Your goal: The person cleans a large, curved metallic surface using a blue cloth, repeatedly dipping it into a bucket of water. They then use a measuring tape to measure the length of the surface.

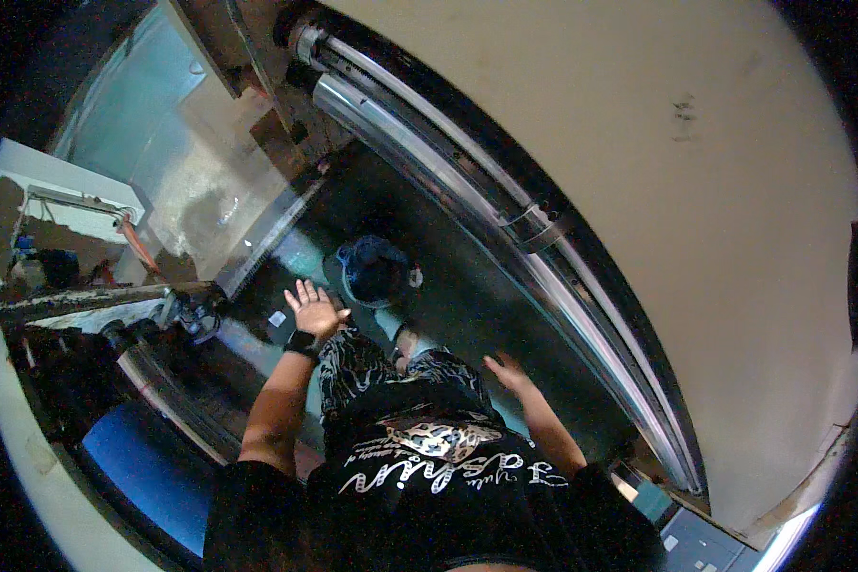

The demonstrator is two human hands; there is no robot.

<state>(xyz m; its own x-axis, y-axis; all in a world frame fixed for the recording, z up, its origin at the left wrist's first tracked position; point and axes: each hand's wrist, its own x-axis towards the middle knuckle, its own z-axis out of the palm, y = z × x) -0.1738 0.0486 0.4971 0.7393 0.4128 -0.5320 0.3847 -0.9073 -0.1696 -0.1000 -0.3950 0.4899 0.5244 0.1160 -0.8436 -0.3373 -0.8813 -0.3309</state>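
Observation:
My left hand (315,311) hangs over the floor with its palm flat and fingers spread, holding nothing. A dark watch or band (302,344) is on that wrist. Just beyond the left hand, on the dark floor, stands a round container (376,271) with something dark blue in it, perhaps a liner or cloth. My right hand (510,373) is held out beside my right leg, fingers apart and nothing visible in it. It is apart from the long shiny metal rollers (448,181) to its right.
A large beige panel or sheet (715,238) fills the right side beyond the rollers. At lower left lies a big blue roll (153,472) near a metal bar (176,405). A pale scrap (276,318) is on the floor. An orange cable (138,243) hangs at the far left.

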